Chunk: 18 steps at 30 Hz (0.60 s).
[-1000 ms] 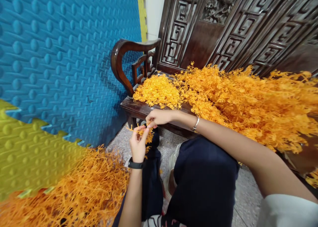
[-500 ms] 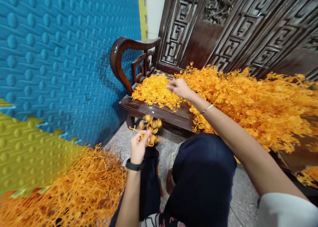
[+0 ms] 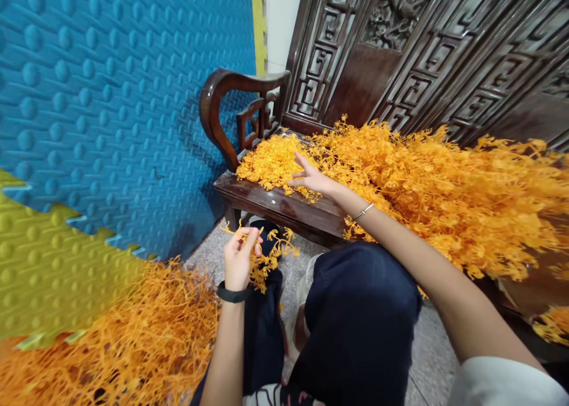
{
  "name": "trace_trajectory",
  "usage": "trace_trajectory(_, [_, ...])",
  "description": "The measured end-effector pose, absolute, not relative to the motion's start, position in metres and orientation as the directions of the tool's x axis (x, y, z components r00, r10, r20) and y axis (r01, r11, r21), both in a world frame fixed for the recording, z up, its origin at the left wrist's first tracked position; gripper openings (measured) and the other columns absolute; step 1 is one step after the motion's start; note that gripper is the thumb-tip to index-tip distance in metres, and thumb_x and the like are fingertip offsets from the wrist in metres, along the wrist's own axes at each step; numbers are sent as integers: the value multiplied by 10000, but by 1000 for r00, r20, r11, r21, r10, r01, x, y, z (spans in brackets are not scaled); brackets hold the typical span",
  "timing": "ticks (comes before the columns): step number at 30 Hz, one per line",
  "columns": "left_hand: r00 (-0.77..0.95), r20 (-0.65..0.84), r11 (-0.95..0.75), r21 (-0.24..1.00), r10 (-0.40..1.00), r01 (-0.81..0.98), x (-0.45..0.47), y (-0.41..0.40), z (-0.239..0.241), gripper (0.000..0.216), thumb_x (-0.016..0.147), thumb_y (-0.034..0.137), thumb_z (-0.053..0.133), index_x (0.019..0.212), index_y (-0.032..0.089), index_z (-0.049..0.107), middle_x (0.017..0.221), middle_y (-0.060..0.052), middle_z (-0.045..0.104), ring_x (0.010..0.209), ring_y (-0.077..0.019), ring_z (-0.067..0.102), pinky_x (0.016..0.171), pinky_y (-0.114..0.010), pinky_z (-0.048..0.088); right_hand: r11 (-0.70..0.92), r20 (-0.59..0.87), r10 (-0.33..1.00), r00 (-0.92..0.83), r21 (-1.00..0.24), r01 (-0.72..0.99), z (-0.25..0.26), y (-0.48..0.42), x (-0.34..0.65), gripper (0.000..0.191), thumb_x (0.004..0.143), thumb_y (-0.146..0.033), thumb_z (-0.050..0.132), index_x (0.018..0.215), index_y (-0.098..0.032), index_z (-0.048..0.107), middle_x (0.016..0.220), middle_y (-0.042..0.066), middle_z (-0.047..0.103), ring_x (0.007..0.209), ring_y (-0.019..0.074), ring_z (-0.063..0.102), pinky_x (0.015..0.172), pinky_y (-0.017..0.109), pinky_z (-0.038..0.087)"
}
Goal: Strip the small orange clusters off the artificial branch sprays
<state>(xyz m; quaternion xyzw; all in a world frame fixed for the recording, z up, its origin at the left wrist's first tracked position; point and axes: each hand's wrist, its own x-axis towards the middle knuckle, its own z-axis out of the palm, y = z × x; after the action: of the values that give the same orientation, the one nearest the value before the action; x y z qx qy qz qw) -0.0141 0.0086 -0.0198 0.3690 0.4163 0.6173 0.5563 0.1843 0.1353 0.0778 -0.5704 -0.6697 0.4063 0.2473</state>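
My left hand (image 3: 240, 255) is closed on an orange plastic sprig (image 3: 269, 258) with small branching tips, held over the floor in front of the bench. A short bare end of it sticks out to the left of the fingers. Over the bench seat, my right hand (image 3: 311, 178) has its fingers spread and nothing visible in it. Under and beside that hand lies a heap of small yellow-orange pieces (image 3: 269, 163). To its right, a large pile of orange sprigs (image 3: 427, 186) covers much of the seat.
The dark wooden bench (image 3: 284, 205) has a curved armrest (image 3: 213, 101) and a carved backrest (image 3: 355, 80). Blue foam matting (image 3: 111, 115) stands upright at the left, with a yellow piece (image 3: 57, 264) below. Bare orange stems (image 3: 146, 329) are heaped at the lower left.
My right hand has opened its fingers and lowered slightly toward the seat's front. My left hand has shifted a little left, and the sprig in it now hangs lower.
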Motion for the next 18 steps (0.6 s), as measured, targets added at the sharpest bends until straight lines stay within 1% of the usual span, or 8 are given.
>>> trace_trajectory(3, [-106,-5,-37,921,994,-388,-14,8,-19,192,716,317,648,715,139,576,610,16,580,429,-50,472,460,-189,376,109,-218,890,-401,-750,652,78,125,181,586,769,-208,583,1313,-106,388,1384,144,364,1134,198,488,964,308,404])
trace_trajectory(5, [-108,9,-51,919,994,-391,-14,7,-18,187,719,313,647,719,139,578,606,17,580,433,-52,479,469,-189,383,160,-342,762,-551,-724,671,76,118,176,464,774,-240,588,1199,-71,510,1247,144,515,1069,182,532,944,294,408])
trace_trajectory(8, [-100,23,-63,908,995,-415,-14,5,-13,179,723,310,645,741,140,592,619,12,586,450,-54,487,478,-186,394,171,-496,551,-671,-720,673,74,106,165,451,738,-227,632,1153,-73,546,1178,130,567,1010,154,564,872,244,434])
trace_trajectory(10, [-81,22,-56,890,996,-452,-15,4,-9,188,734,316,632,807,144,611,685,-7,614,509,-66,529,540,-197,435,171,-539,470,-699,-721,672,76,99,155,423,729,-217,641,1120,-76,559,1125,117,595,956,135,580,824,222,440])
trace_trajectory(12, [-53,21,-45,864,998,-502,-15,4,-7,239,762,333,595,918,154,619,823,-46,650,632,-98,596,664,-237,480,212,-505,492,-709,-720,661,80,93,146,322,740,-238,632,1008,-64,595,989,100,637,857,118,589,760,215,440])
trace_trajectory(14, [-28,33,-43,838,999,-544,-15,4,-6,297,769,316,572,1027,172,602,1005,-89,646,822,-152,633,792,-292,483,273,-418,557,-718,-724,634,87,89,139,238,749,-280,622,845,-63,609,834,74,643,748,102,570,681,212,424])
trace_trajectory(16, [-9,58,-53,828,998,-558,-15,5,-7,377,737,259,588,1110,201,573,1181,-108,583,1031,-207,587,881,-324,461,301,-350,565,-748,-756,581,95,87,135,226,758,-304,609,750,-80,590,773,52,627,706,91,547,637,207,400])
trace_trajectory(18, [2,86,-70,831,996,-552,-15,5,-9,461,708,215,605,1164,234,540,1305,-97,495,1181,-234,488,937,-331,433,301,-331,528,-782,-789,536,102,84,132,219,761,-309,604,740,-93,580,780,43,621,720,86,544,640,201,392])
